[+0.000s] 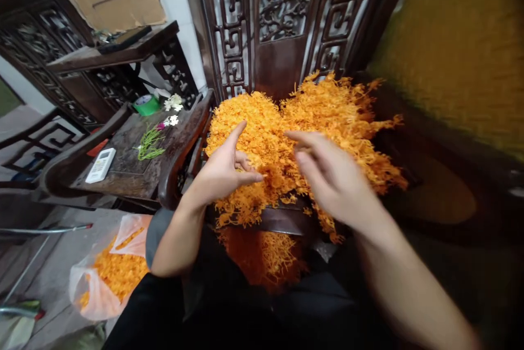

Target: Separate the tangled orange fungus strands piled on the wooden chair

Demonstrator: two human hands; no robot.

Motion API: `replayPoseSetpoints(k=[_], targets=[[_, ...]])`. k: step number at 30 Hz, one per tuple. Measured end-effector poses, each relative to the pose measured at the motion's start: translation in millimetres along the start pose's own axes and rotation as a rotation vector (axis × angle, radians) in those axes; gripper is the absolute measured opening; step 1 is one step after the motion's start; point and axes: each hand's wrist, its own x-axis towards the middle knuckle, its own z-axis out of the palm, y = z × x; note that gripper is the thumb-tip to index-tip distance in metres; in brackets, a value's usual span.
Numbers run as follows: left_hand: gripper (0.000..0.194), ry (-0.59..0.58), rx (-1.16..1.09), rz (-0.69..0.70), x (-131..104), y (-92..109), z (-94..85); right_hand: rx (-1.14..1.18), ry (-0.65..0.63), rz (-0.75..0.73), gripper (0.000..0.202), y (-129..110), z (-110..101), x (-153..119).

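Two big heaps of orange bits sit side by side on one dark wooden chair [282, 221], right in front of two bare hands. The left heap [241, 115] looks soft and crumbly, like tiny petals; the right heap [344, 115] is stringy, with long frilly ends poking out. The left hand [219, 172] is over the left heap, partly open, its top finger and thumb spread wide and other fingers curled. The right hand [333, 178] is blurry by the right heap, with a small gap between thumb and first finger; I cannot tell if either hand has a tiny bit. One shiny bare strip shows at the chair's front edge, and some room lies between the hands. One white remote [101, 165], one green tape roll [146, 105] and one bunch of thin green strings [151, 143] lie on another wooden seat [123, 134]. One see-through plastic bag [96, 295] holds more orange bits on the floor.
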Motion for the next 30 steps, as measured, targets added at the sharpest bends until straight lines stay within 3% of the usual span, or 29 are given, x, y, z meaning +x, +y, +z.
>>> replayPoseSetpoints(k=[3,5,7,9,10,11,14,16,18,25,30], targets=[[0.104,-0.008,0.042,0.028,1.0,0.8,17.4,-0.017,-0.143,-0.069,0.037,-7.8,32.7,-4.3],[0.101,-0.024,0.048,0.024,-0.1,2.8,22.2,0.030,-0.092,-0.031,0.025,-2.1,43.3,-2.0],[0.099,-0.040,0.041,0.001,-1.3,2.5,20.3,0.138,0.143,0.068,0.032,9.1,37.1,3.3],[0.090,-0.056,0.016,-0.045,-1.0,-1.0,14.4,0.283,0.492,0.144,0.033,19.4,19.1,9.5],[0.082,-0.049,-0.004,-0.071,0.0,-3.6,11.3,0.364,0.604,0.128,0.032,22.4,9.5,11.8],[0.070,-0.028,-0.030,-0.091,1.6,-6.3,8.6,0.427,0.610,0.120,0.028,23.3,1.7,13.0],[0.038,0.119,-0.124,-0.091,9.9,-12.3,5.7,0.494,0.328,0.154,0.016,16.2,-2.3,8.5],[0.034,0.200,-0.171,-0.070,16.1,-13.0,7.8,0.391,0.156,0.146,0.020,9.3,8.9,2.0],[0.034,0.228,-0.196,-0.060,20.5,-12.0,10.8,0.219,0.071,0.083,0.027,5.2,22.6,-2.5],[0.042,0.151,-0.250,-0.053,21.6,-12.6,13.7,-0.318,-0.121,-0.013,0.049,10.1,42.5,-2.6],[0.048,0.100,-0.323,-0.067,19.5,-13.9,13.5,-0.402,-0.104,-0.108,0.039,23.9,52.4,-6.5]])
